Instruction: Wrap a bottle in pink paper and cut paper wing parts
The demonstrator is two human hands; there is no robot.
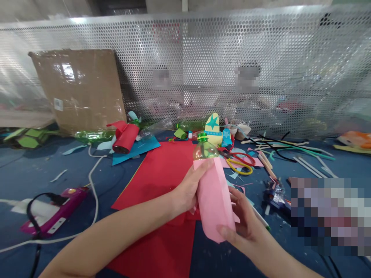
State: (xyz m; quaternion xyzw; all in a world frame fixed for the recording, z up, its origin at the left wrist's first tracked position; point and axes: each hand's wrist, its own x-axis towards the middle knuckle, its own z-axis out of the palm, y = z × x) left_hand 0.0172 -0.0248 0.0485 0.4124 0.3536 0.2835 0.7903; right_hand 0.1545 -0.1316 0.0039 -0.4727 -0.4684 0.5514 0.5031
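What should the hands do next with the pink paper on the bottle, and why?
Maybe the right hand should press the pink paper flatter against the bottle. Some pink paper seems to stick out by that hand's fingers, and the left hand grips the wrap near its top, so it could probably keep everything steady.

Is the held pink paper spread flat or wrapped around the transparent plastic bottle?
Wrapped: the pink paper curves around the transparent plastic bottle, whose bare upper part sticks out. Fastened or not, I cannot tell.
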